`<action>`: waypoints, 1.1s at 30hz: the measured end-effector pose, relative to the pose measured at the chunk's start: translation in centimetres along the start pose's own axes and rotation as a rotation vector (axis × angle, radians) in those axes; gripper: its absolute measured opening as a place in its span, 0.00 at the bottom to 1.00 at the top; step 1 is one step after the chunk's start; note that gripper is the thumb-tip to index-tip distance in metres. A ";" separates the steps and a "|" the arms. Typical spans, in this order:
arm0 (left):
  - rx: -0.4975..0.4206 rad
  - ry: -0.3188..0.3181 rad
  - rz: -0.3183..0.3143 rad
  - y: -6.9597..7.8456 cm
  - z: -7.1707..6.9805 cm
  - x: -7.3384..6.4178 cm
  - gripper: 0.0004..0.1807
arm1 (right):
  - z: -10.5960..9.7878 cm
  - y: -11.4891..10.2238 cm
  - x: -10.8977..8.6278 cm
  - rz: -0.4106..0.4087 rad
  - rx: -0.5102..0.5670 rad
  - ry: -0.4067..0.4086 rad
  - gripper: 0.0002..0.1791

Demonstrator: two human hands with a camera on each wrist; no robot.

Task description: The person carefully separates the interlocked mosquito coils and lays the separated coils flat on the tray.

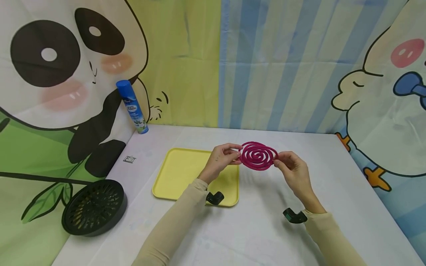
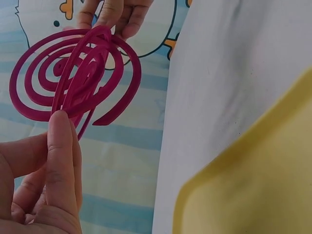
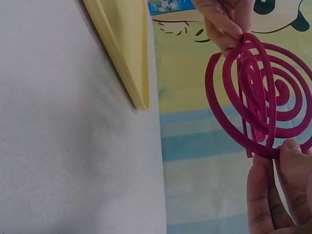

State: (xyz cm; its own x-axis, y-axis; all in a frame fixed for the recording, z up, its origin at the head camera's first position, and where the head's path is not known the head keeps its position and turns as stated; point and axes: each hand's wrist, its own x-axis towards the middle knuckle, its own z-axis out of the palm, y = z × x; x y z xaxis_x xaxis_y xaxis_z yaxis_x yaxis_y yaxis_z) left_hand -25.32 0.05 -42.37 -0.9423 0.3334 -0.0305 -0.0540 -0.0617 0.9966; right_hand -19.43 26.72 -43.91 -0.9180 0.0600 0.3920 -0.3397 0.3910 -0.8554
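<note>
A big panda (image 1: 83, 70) and blue stripes are on the walls around the white table (image 1: 259, 232). My left hand (image 1: 221, 159) pinches one side of a dark pink coil (image 1: 257, 155), and my right hand (image 1: 294, 171) pinches the other side, so it is up in the air between my two hands. Its rings curl round and round, and close up I see some of them cross over each other. The yellow tray (image 1: 186, 170) lies below my left hand and out to its left. Farther left of that hand are a small silver square (image 1: 129, 159), a round black pan (image 1: 94, 207) with a long handle, and a tall blue can (image 1: 132, 107) by the wall.
</note>
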 end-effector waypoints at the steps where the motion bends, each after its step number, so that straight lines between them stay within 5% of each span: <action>1: 0.002 0.000 -0.002 0.0 0.0 0.0 0.14 | 0.0 0.0 0.0 0.002 0.001 -0.004 0.12; 6: 0.007 -0.006 -0.016 0.0 0.0 -0.1 0.14 | 0.1 -0.3 -0.1 -0.004 -0.022 -0.029 0.19; 14: 0.013 -0.016 -0.018 0.1 0.0 -0.3 0.14 | 0.0 -4.0 -0.5 -0.043 -0.069 -0.074 0.23; 26: 0.034 -0.019 -0.002 0.4 0.6 -0.6 0.14 | 0.1 -1.4 1.0 -0.143 -0.168 -0.058 0.22; 33: 0.069 -0.031 0.022 0.4 0.9 -0.6 0.15 | 0.1 -1.9 1.3 -0.210 -0.256 -0.074 0.18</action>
State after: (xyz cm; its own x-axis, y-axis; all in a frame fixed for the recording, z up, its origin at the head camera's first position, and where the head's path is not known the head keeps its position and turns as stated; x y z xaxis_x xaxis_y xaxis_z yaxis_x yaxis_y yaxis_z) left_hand -24.50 0.69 -41.92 -0.9324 0.3614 -0.0075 -0.0099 -0.0049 0.9999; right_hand -20.03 25.93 -41.79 -0.8489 -0.1092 0.5171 -0.4691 0.6065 -0.6420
